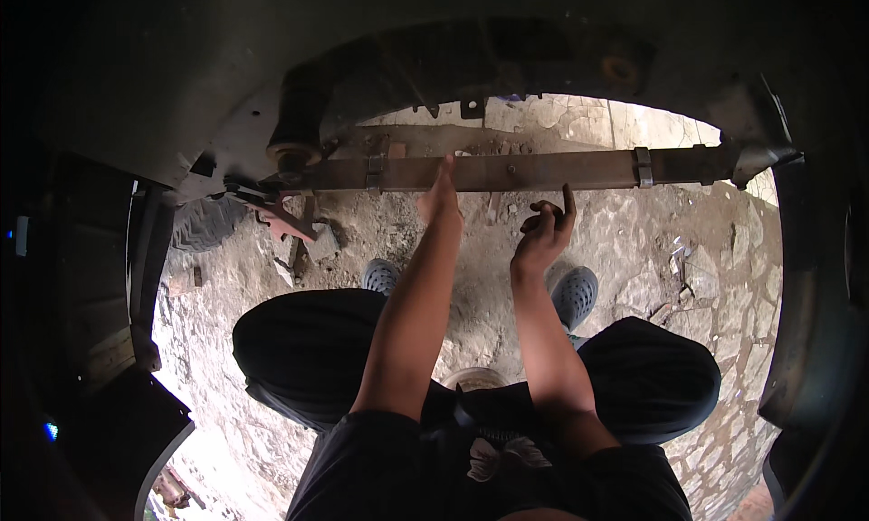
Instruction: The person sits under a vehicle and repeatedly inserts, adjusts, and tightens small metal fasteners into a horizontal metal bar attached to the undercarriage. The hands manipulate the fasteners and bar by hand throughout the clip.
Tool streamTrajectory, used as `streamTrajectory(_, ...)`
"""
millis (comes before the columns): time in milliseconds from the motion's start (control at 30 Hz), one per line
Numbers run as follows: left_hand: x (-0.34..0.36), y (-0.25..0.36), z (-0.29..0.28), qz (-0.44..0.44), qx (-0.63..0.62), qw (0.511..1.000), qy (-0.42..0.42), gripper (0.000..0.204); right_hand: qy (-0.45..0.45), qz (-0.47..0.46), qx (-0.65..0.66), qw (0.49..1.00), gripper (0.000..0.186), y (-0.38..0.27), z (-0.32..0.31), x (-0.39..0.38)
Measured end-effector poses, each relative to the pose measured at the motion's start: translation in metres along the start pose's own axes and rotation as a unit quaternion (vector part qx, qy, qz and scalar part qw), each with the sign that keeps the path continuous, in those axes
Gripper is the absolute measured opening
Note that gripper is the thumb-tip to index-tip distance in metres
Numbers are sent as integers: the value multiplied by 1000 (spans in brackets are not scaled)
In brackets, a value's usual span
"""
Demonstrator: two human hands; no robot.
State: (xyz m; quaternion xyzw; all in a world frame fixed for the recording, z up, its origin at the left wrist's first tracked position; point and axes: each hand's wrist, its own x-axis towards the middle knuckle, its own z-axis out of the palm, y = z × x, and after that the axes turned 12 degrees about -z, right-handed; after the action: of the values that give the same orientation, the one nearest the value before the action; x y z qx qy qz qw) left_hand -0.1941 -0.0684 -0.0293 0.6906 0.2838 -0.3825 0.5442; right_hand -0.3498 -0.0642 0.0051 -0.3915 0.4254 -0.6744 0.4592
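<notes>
A long rusty leaf-spring bar [507, 168] runs crosswise under a dark vehicle body, with metal clamps [643, 166] around it. My left hand [442, 195] reaches up edge-on to the bar, fingers stretched and lying against its middle; its palm side is partly hidden. Just right of it, my right hand [547, 231] has the tip of its raised index finger at the bar's lower edge, the other fingers loosely bent and apart. Neither hand appears to hold anything. At the bar's left end, a dark cylindrical fitting [291, 159] hangs from the body.
A tire [204, 222], a red metal support [290, 218] and broken stone pieces [321, 240] sit at the left. Dark body panels [86, 295] frame both sides. My bent legs [652, 367] and grey clogs [575, 295] rest over rough stone ground [733, 304].
</notes>
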Motion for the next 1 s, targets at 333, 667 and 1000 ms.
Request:
streamTrajectory(333,-26,9,27,-6,-4,1000,-24,91,7,-12,9,1000,55,5,-8,16)
streamTrajectory(667,5,-2,30,62,38,995,68,115,1,-6,16,1000,54,11,2,8)
streamTrajectory(1000,-6,-29,38,26,-10,999,29,155,-4,-26,-13,1000,48,5,-1,7)
